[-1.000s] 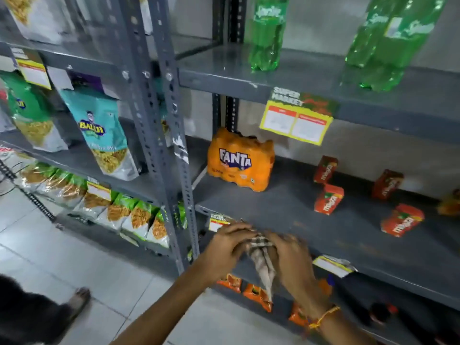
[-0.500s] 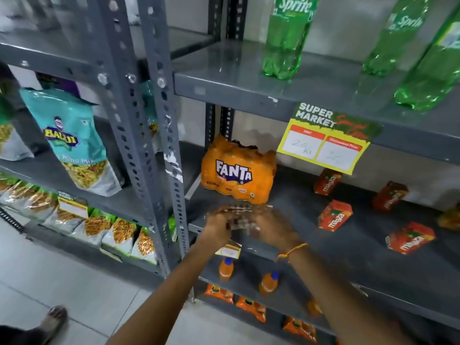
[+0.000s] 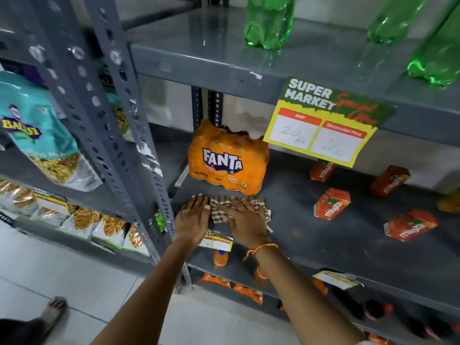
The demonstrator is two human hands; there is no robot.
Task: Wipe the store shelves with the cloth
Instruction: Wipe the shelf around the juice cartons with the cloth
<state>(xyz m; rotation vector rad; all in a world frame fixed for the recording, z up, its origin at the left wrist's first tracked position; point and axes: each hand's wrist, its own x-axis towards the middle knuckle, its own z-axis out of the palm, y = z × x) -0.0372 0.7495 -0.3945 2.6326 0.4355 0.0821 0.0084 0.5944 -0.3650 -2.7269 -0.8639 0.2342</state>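
Note:
A brown-and-cream checked cloth (image 3: 219,212) lies spread on the grey middle shelf (image 3: 323,247), right in front of an orange Fanta pack (image 3: 226,160). My right hand (image 3: 245,220) presses flat on the cloth, fingers spread, covering its middle. My left hand (image 3: 193,220) lies flat beside it on the shelf's front left corner, its thumb touching the cloth's left edge. Part of the cloth sticks out past my right hand's fingers.
Red Maaza cartons (image 3: 332,202) lie scattered to the right on the same shelf. Green bottles (image 3: 268,21) stand on the shelf above, with a yellow price card (image 3: 321,135) hanging from its edge. A perforated grey post (image 3: 129,145) stands on the left, with snack bags (image 3: 37,130) beyond it. A person's foot (image 3: 53,310) is on the floor.
Both hands have carried the bunched cloth up from below the shelf edge and laid it flat on the middle shelf. The view has moved closer to the shelf.

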